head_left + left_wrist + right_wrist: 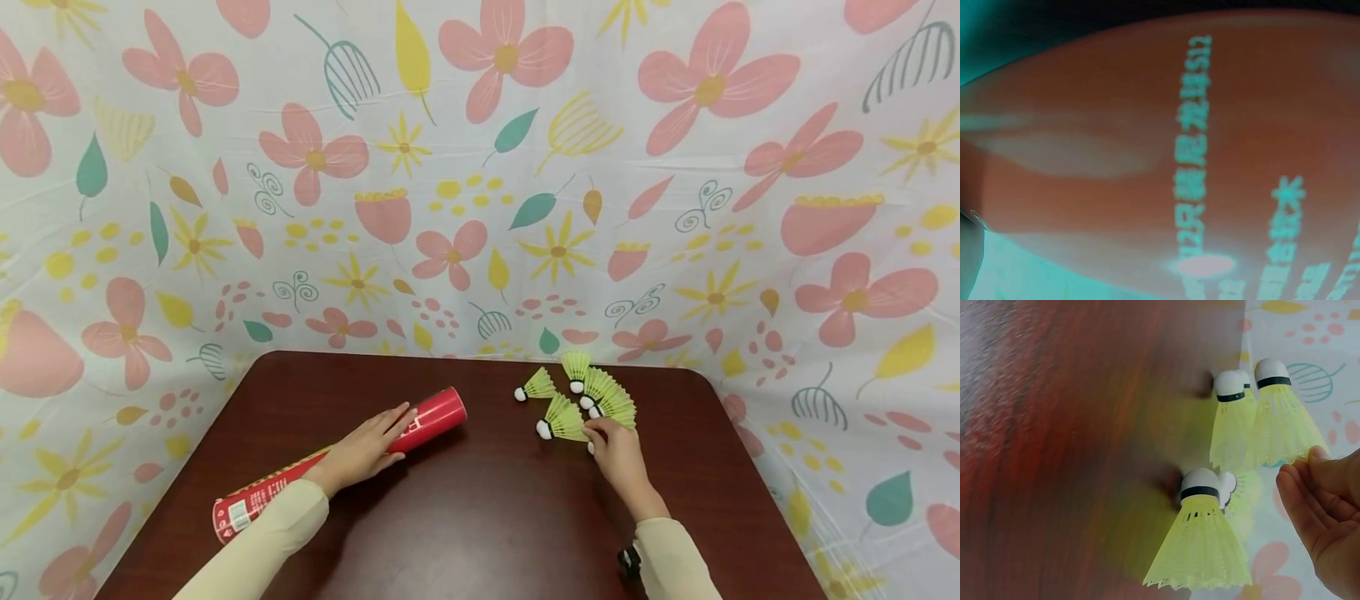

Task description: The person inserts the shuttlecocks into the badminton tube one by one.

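1. My left hand (360, 450) lies over the red tube (277, 486), fingers extended rather than wrapped around it. The tube is on its side on the left half of the table (480, 508); light, even pressure should be enough to keep it from rolling.
2. My right hand (621, 465) has thumb and fingertips brought together on the skirt rim of a yellow shuttlecock (1282, 422), its white head pointing away from my fingers.
3. I judge the skirt springy and easily creased, so I do best to pinch gently and keep the rim round.
4. The other shuttlecocks (562, 421) sit close by at the back right, some overlapping. A slow, straight lift would be least likely to snag their skirts.
5. I can't tell whether the tube's far end has a cap, so it deserves a look.
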The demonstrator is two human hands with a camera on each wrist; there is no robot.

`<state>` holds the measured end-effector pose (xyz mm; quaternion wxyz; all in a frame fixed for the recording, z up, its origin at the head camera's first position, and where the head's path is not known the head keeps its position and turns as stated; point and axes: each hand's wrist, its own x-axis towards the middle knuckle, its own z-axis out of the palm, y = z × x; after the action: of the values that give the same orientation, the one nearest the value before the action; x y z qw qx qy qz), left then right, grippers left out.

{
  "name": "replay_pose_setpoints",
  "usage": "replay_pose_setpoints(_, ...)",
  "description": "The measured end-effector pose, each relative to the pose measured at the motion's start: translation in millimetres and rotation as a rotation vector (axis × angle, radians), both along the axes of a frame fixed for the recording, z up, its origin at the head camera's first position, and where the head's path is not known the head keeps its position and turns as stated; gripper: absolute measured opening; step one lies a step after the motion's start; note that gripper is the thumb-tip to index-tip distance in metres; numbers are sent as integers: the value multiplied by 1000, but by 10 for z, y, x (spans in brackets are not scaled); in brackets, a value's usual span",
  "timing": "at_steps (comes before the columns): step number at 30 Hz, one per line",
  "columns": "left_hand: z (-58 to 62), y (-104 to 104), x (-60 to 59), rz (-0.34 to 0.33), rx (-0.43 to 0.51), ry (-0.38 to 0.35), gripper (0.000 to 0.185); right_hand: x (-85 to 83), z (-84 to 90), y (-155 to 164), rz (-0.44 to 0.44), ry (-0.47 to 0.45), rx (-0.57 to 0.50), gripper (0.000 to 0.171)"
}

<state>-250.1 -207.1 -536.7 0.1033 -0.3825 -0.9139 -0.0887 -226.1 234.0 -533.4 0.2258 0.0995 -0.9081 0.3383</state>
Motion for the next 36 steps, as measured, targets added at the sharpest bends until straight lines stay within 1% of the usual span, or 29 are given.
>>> replay_pose_setpoints(3,25,31,22,-10,4,7,84,-2,39,-20,8,20,-4,8)
replay_pose_setpoints(9,106,100,75,-16,0,10,86,-11,137,-70,2,-2,-31,10)
replay_pose_setpoints(15,178,163,123,-30,0,4,86,-17,181,-109,-1,3,-40,10)
replay_pose_setpoints(18,199,191,136,-45,2,9,85,-16,191,-131,-4,35,-37,10)
replay_pose_setpoints(22,207,228,142,-61,4,26,85,-19,202,-170,-7,111,-18,8)
replay_pose_setpoints(26,208,268,156,-67,2,42,86,-13,223,-224,11,172,-19,8)
replay_pose_setpoints(33,244,350,201,-74,3,12,88,6,235,-305,22,214,-53,9)
replay_pose_setpoints(36,264,384,210,-83,3,13,88,10,246,-340,34,219,-71,10)
